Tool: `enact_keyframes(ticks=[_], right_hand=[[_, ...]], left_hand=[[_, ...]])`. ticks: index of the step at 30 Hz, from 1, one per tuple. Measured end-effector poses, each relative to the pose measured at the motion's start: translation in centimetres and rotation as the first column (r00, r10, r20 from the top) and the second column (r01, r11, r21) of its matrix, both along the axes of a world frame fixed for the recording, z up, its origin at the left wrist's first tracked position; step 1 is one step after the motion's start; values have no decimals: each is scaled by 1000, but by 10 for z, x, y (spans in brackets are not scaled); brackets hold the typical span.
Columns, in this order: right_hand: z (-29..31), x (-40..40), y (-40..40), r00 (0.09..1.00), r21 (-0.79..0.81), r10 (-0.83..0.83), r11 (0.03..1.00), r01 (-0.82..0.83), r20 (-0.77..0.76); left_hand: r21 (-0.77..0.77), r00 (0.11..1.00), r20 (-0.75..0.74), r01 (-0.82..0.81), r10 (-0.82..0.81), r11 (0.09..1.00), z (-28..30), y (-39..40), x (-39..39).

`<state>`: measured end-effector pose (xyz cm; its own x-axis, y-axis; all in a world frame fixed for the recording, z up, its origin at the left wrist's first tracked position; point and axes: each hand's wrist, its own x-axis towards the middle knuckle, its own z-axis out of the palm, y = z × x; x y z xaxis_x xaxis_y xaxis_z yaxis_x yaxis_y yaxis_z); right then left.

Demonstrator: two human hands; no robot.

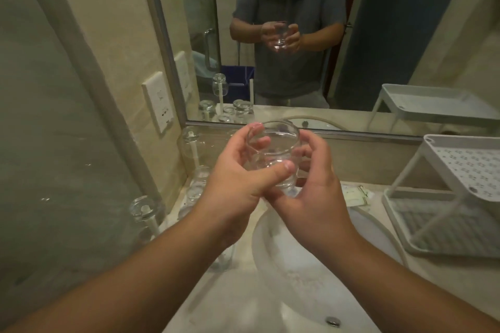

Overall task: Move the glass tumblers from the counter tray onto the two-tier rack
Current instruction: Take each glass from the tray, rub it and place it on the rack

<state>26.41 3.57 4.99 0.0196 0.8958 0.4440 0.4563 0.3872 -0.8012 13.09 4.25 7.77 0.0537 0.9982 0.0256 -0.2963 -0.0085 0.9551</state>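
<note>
Holding a clear glass tumbler (273,154) above the sink (311,265), your left hand (238,184) and right hand (311,186) are both gripping its slippery, fragile wall.

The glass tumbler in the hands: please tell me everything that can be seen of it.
The glass tumbler is clear, round and looks empty. It is held upright above the sink, with its open mouth up. The left hand grips its side, thumb across the front; the right hand holds it from the other side.
</note>
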Motion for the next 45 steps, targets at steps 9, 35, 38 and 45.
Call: enact_keyframes(ticks=[9,35,38,45], right_hand=[[-25,108,-8,990,-97,-120,989,113,-72],[-158,392,-48,969,-417,-208,875,245,132],[-171,407,-49,964,-425,-227,865,266,141],[-195,430,-32,955,-439,-275,849,294,108]], left_hand=[[-38,987,-69,142,-144,989,-30,6,107],[-318,741,-507,313,-440,895,-159,-13,381],[-330,671,-586,314,-454,890,-167,-13,397],[-314,594,-687,277,-419,908,-182,-2,426]])
